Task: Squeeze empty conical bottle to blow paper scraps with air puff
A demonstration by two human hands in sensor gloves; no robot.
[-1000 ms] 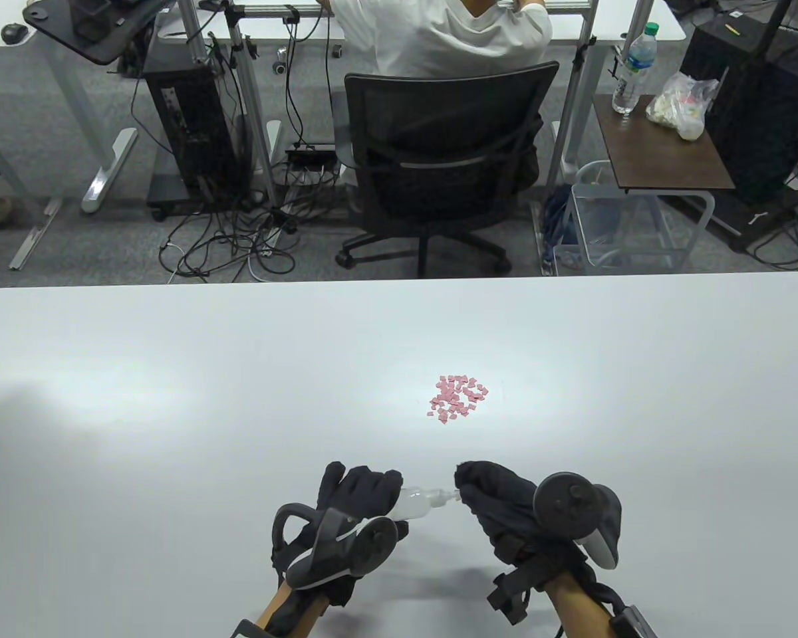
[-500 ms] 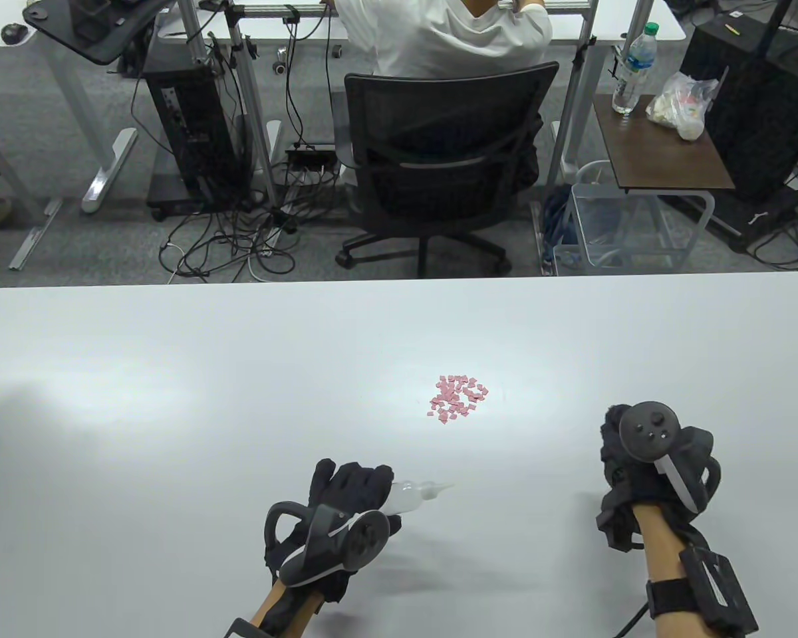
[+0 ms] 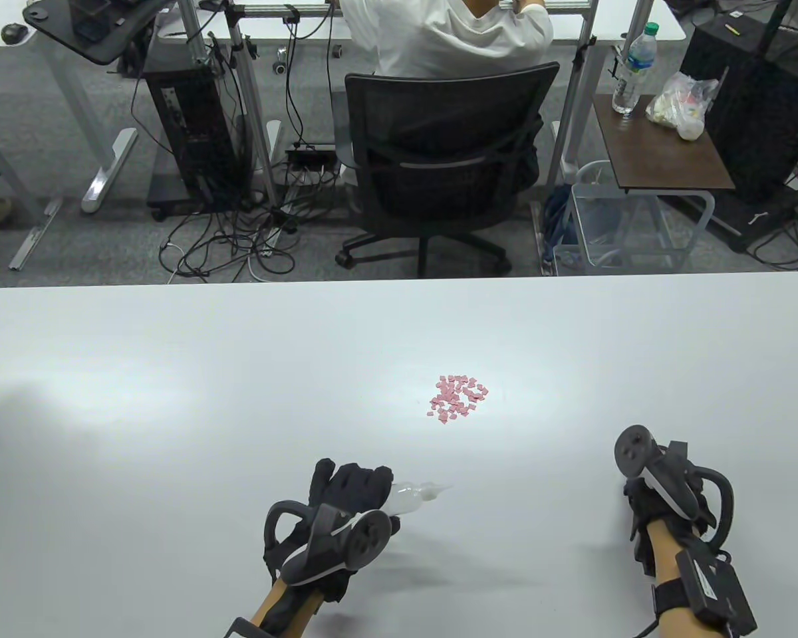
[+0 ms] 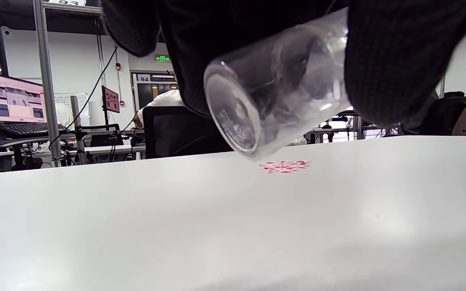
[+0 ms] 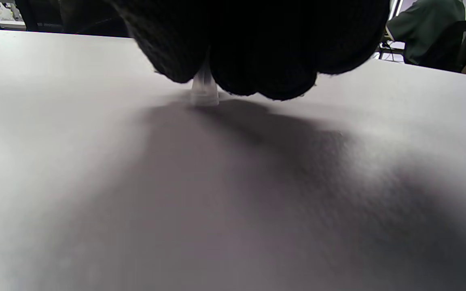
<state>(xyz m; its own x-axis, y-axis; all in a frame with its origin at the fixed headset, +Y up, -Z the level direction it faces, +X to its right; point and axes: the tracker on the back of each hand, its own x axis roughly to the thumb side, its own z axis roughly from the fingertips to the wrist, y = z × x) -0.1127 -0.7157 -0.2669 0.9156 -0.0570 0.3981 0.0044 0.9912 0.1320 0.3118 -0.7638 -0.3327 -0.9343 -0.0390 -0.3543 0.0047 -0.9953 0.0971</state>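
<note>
My left hand (image 3: 352,490) grips a clear, empty conical bottle (image 3: 409,497) on its side just above the table, its bare nozzle pointing right and slightly away. In the left wrist view the bottle (image 4: 273,93) sits between my gloved fingers, its round base toward the camera. A small pile of pink paper scraps (image 3: 457,397) lies beyond the nozzle; it also shows in the left wrist view (image 4: 284,165). My right hand (image 3: 640,500) is far to the right, low on the table. In the right wrist view its fingers bunch around a small clear cap (image 5: 204,92) that touches the table.
The white table (image 3: 173,372) spreads wide on all sides. Beyond its far edge stand a black office chair (image 3: 445,159) with a seated person and a side table (image 3: 665,149).
My right hand has pulled away from the bottle's nozzle with the cap, moved far right and come down to the table. My left hand and the bottle have hardly moved.
</note>
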